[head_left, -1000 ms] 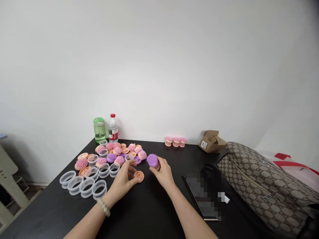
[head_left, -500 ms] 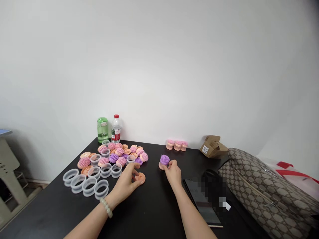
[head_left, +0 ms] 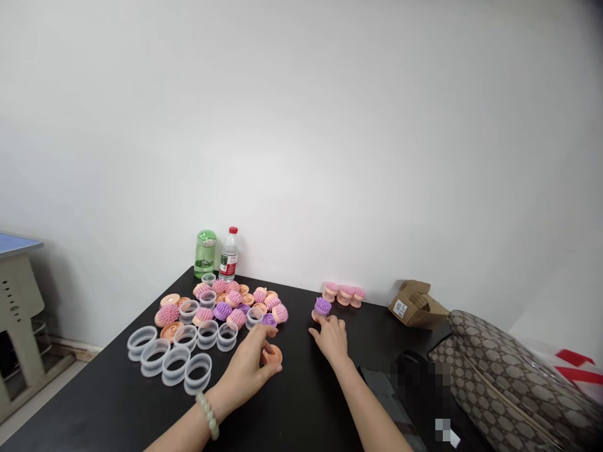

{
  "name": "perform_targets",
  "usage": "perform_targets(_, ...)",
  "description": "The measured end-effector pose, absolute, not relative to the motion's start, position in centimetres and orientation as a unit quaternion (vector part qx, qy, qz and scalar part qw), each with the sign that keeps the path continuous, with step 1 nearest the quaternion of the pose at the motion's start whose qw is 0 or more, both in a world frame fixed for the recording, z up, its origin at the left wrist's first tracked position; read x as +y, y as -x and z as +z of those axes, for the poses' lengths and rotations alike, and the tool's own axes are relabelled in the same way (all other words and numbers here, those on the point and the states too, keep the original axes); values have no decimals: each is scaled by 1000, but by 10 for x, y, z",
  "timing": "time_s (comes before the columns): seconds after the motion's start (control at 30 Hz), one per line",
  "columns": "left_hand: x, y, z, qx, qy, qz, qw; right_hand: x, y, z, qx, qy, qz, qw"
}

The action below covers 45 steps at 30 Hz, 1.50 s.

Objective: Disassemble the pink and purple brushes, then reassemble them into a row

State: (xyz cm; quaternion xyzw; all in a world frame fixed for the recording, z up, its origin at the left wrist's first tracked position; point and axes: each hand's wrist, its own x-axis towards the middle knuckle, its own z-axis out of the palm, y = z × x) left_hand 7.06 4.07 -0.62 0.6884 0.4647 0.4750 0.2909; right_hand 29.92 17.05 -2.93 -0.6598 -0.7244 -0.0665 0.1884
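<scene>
My left hand (head_left: 249,367), a beaded bracelet on its wrist, curls around an orange disc (head_left: 273,356). The disc looks tilted, with its edge between thumb and fingers. My right hand (head_left: 331,339) has its thumb spread from the fingers, with fingertips close to the base of a purple bristled scalp brush (head_left: 323,306) standing bristles up. Whether a fingertip still touches that base is hard to see. Left of my left hand lie several clear plastic rings (head_left: 198,388). Behind them is a pile of pink bristled heads (head_left: 236,318), purple heads (head_left: 222,311) and orange discs (head_left: 172,333).
Three pink scalp brushes (head_left: 345,295) stand in a row near the wall. A green bottle (head_left: 205,251) and a red-capped water bottle (head_left: 228,257) are at the back left. On the right are an open cardboard box (head_left: 414,307), a patterned bag (head_left: 509,370) and a dark flat item (head_left: 389,402).
The purple scalp brush has moved back, nearer the pink row, and my right fingers have loosened from it. My left hand stays at the orange disc. The camera view has shifted.
</scene>
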Motion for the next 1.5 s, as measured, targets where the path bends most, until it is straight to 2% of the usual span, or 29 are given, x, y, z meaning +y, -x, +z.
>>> perform_targets(0.27,39,-72,-3,457,-694,474,291,228,-296,-29,-728,672,-50,127)
perform_targets(0.43,39,-71,-5,467,-690,473,287,252,-291,-30,-715,687,-23,126)
perform_targets(0.63,42,-66,-2,499,-631,547,233,243,-278,-32,-737,652,-6,176)
perform_targets(0.83,49,-50,3,523,-542,633,176,198,-244,-33,-800,537,15,265)
perform_targets(1.03,57,-41,-2,536,-517,646,165,181,-218,-44,-805,493,81,319)
perform_targets(1.2,55,-44,-2,534,-566,606,161,178,-217,-47,-778,489,143,367)
perform_targets(1.5,43,-64,-11,550,-728,394,113,149,-248,-33,-671,490,300,468)
